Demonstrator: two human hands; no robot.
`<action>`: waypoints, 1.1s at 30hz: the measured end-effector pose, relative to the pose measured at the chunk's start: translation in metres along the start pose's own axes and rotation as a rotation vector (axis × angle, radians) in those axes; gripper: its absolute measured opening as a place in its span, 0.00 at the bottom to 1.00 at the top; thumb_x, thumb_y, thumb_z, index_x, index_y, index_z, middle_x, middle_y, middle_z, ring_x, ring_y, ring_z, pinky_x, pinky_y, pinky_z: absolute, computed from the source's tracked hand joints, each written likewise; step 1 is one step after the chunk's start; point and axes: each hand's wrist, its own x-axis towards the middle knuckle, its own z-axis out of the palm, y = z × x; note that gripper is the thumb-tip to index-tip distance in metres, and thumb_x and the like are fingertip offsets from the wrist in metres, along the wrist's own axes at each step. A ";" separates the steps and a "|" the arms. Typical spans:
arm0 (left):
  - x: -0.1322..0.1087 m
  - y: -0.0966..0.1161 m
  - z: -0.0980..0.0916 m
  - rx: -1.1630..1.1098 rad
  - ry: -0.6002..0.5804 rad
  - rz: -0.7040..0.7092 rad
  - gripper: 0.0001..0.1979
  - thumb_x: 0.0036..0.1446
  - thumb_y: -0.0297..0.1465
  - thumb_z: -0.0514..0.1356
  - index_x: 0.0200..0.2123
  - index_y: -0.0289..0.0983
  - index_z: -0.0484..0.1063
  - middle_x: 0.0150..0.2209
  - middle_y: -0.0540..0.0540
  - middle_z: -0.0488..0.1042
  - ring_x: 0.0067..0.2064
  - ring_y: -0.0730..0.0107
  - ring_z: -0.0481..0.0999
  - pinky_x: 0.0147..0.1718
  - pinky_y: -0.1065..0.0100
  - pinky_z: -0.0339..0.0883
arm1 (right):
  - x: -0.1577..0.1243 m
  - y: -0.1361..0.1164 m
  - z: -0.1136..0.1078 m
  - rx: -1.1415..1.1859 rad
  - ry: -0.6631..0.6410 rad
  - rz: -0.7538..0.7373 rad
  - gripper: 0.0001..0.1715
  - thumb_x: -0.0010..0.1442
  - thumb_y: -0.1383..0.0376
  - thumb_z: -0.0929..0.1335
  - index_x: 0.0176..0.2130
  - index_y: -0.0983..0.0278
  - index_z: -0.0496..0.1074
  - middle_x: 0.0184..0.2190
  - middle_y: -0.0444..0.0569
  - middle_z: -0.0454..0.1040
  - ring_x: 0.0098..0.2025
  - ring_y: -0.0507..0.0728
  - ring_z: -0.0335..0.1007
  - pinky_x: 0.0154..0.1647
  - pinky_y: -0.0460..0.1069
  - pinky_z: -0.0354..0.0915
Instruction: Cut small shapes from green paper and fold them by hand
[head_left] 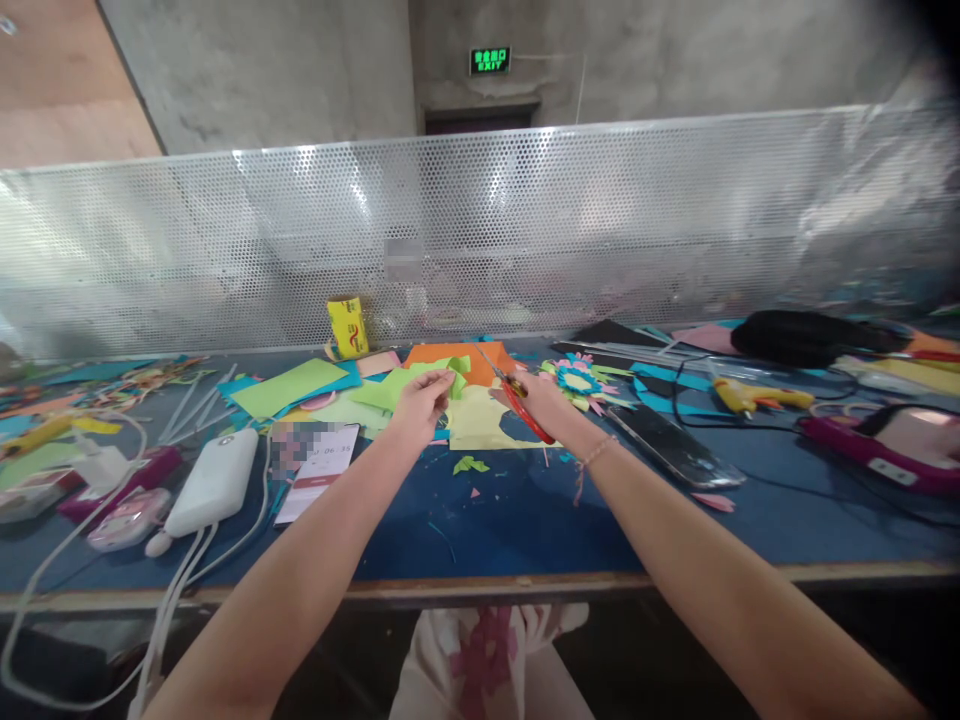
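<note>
Ideally, the left grip, pinching green paper that pokes out just beyond it, should turn the paper smoothly into the red-handled scissors clasped in the right grip.

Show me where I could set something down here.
Perhaps the blue tabletop between left forearm and right forearm, nearer than the green scrap, though tiny bits lie there. Crowded: left, around power bank and phone; far side, with colored paper.

Scissors: grip partly hidden by right hand. Yellow packet: print too small to read. Lit phone: screen part blurred out. Mesh panel: cut off by both side edges.
</note>
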 end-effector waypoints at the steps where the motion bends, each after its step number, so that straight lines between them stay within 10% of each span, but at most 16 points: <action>1: -0.001 0.000 0.000 0.012 -0.002 0.001 0.11 0.33 0.30 0.67 0.22 0.34 0.70 0.18 0.53 0.64 0.19 0.83 0.59 0.19 0.75 0.55 | 0.000 0.007 0.000 -0.125 0.007 0.027 0.16 0.50 0.58 0.64 0.36 0.66 0.67 0.29 0.53 0.69 0.32 0.58 0.66 0.31 0.49 0.57; 6: 0.000 -0.008 0.001 0.079 -0.065 0.036 0.12 0.34 0.32 0.67 0.22 0.33 0.70 0.19 0.52 0.65 0.21 0.82 0.62 0.23 0.74 0.58 | -0.002 0.017 0.001 -0.428 -0.010 0.008 0.15 0.47 0.64 0.66 0.36 0.69 0.71 0.34 0.59 0.70 0.44 0.64 0.63 0.43 0.55 0.56; 19: -0.003 -0.014 0.003 0.146 -0.175 0.003 0.11 0.37 0.32 0.66 0.24 0.33 0.69 0.21 0.52 0.67 0.24 0.81 0.65 0.28 0.73 0.59 | -0.005 -0.024 0.006 0.561 -0.127 -0.024 0.16 0.53 0.59 0.63 0.36 0.67 0.72 0.29 0.50 0.73 0.31 0.51 0.68 0.35 0.48 0.64; 33: -0.001 -0.017 0.003 0.095 -0.151 -0.043 0.14 0.35 0.32 0.67 0.25 0.33 0.67 0.22 0.53 0.67 0.24 0.81 0.67 0.30 0.73 0.62 | -0.003 -0.023 0.008 0.640 -0.132 0.064 0.06 0.49 0.69 0.65 0.30 0.66 0.71 0.25 0.47 0.72 0.29 0.50 0.69 0.31 0.45 0.64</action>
